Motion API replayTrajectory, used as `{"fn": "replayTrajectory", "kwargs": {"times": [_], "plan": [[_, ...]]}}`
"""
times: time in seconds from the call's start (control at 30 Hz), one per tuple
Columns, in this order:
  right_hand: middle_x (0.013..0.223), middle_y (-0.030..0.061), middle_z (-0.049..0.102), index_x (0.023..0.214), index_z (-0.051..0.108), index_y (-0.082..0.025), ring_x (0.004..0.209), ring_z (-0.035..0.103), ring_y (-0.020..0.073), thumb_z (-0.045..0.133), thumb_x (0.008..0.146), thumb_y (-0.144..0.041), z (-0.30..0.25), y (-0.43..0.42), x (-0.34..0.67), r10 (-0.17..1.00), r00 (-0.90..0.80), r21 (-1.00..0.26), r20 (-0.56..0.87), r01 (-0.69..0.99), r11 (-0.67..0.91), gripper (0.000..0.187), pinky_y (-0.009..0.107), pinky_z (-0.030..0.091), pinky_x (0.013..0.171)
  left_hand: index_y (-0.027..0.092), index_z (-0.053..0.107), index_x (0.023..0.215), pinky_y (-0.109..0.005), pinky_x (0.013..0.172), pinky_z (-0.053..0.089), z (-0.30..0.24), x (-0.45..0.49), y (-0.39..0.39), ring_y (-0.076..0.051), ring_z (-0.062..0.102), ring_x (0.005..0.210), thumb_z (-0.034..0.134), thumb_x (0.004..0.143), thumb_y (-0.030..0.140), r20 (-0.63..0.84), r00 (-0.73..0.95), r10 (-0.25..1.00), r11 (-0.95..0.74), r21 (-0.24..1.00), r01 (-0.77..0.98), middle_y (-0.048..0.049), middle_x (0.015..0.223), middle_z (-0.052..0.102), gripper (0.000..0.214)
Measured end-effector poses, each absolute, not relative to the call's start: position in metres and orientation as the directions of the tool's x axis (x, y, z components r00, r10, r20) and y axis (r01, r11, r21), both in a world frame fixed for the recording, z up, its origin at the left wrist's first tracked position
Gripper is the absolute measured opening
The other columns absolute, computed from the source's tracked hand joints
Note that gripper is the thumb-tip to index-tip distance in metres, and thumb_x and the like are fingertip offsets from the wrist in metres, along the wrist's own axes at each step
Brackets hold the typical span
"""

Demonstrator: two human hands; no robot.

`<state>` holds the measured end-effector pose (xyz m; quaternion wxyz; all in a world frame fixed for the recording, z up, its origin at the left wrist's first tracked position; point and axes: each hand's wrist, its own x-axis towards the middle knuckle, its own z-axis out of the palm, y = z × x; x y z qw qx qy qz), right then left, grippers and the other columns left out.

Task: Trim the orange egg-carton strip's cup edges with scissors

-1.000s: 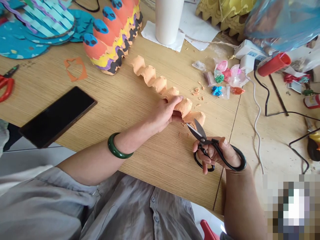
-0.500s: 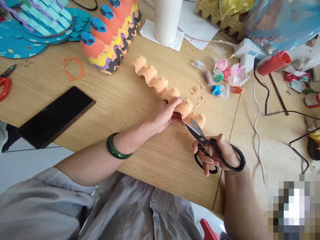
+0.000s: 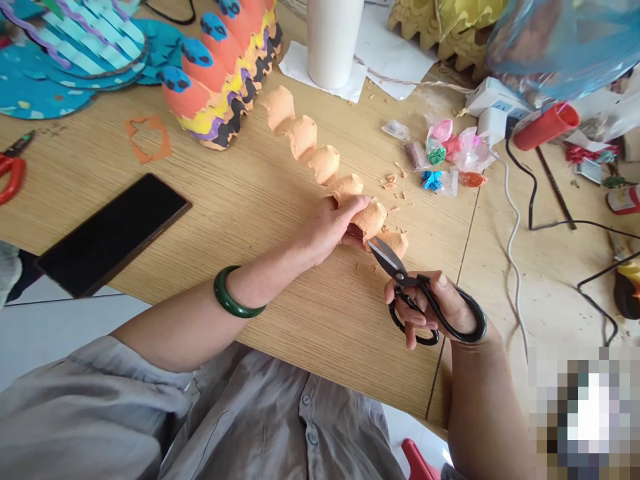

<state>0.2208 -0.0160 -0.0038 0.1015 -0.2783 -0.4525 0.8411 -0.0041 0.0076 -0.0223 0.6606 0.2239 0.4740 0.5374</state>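
A strip of orange egg-carton cups (image 3: pixel 323 162) runs diagonally over the wooden table, its far end lifted a little. My left hand (image 3: pixel 327 230), with a green bangle on the wrist, grips it near the close end, thumb on top and fingers underneath. My right hand (image 3: pixel 437 307) holds black-handled scissors (image 3: pixel 400 277) through their loops. The blades, nearly closed, reach the edge of the nearest cup. Small orange scraps (image 3: pixel 393 180) lie on the table to the right of the strip.
Left of my arm lie a black phone (image 3: pixel 115 233) and red-handled scissors (image 3: pixel 13 167). A painted egg-carton piece (image 3: pixel 215 80) and a white cup (image 3: pixel 335 43) stand at the back. Bags of coloured clay (image 3: pixel 447 143), a power strip (image 3: pixel 500 97) and cables are on the right.
The scissor blades have come together at the nearest cup. The far end of the orange strip has risen slightly, while my left hand keeps its grip.
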Motion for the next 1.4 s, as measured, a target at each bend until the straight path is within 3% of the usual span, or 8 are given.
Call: {"fn": "replayTrajectory", "kwargs": {"times": [0.2,0.5,0.77,1.0,1.17,1.4], "plan": [[0.066,-0.0035,0.049,0.116,0.068,-0.01,0.051,0.038,0.0088,0.046,0.088,-0.086,-0.007,-0.015,0.226,0.337,-0.878,-0.808,-0.34,0.089,-0.582,0.084,0.038,0.064,0.053,0.016,0.06,0.082,-0.019,0.049,0.056,-0.026,-0.005,0.009,-0.011,0.068,0.059,0.067,0.087,0.029,-0.356,-0.074,0.931,0.28,0.831,-0.481,0.0,0.072,0.069,0.016],[0.062,-0.0054,0.049,0.109,0.069,-0.011,0.044,0.033,0.0067,0.046,0.085,-0.088,-0.011,-0.013,0.219,0.276,-0.874,-0.746,-0.401,0.136,-0.652,0.084,0.041,0.064,0.055,0.016,0.061,0.077,-0.021,0.049,0.056,-0.025,-0.004,0.007,-0.013,0.068,0.057,0.068,0.086,0.032,-0.329,-0.042,0.944,0.283,0.866,-0.413,0.0002,0.067,0.065,0.02],[0.06,-0.0042,0.05,0.105,0.07,-0.011,0.043,0.035,0.0071,0.047,0.091,-0.081,-0.009,-0.016,0.223,0.343,-0.825,-0.77,-0.45,0.164,-0.616,0.075,0.039,0.065,0.056,0.016,0.063,0.075,-0.019,0.046,0.055,-0.023,-0.005,0.005,-0.013,0.068,0.057,0.068,0.085,0.033,-0.332,0.006,0.943,0.314,0.885,-0.344,-0.0007,0.066,0.068,0.021],[0.053,-0.0063,0.046,0.094,0.07,-0.011,0.038,0.032,0.0054,0.048,0.091,-0.081,-0.004,-0.016,0.217,0.372,-0.784,-0.793,-0.497,0.237,-0.561,0.073,0.032,0.061,0.044,0.016,0.064,0.076,-0.02,0.046,0.055,-0.026,-0.006,0.005,-0.014,0.069,0.057,0.071,0.083,0.035,-0.304,0.014,0.953,0.294,0.91,-0.293,-0.0019,0.067,0.069,0.022],[0.051,-0.008,0.041,0.097,0.071,-0.009,0.037,0.031,0.0052,0.05,0.094,-0.074,0.004,-0.018,0.215,0.424,-0.732,-0.807,-0.533,0.29,-0.514,0.068,0.03,0.06,0.041,0.015,0.066,0.076,-0.017,0.047,0.054,-0.024,-0.007,0.004,-0.014,0.07,0.062,0.07,0.083,0.036,-0.304,0.009,0.953,0.297,0.925,-0.237,-0.0023,0.069,0.069,0.022],[0.057,-0.0066,0.044,0.1,0.071,-0.01,0.043,0.036,0.0064,0.058,0.093,-0.069,0.009,-0.018,0.214,0.42,-0.788,-0.846,-0.449,0.225,-0.482,0.06,0.034,0.064,0.051,0.014,0.066,0.076,-0.02,0.049,0.056,-0.023,-0.009,0.006,-0.013,0.068,0.062,0.07,0.084,0.037,-0.303,-0.01,0.953,0.29,0.923,-0.254,-0.002,0.069,0.066,0.025]]}}
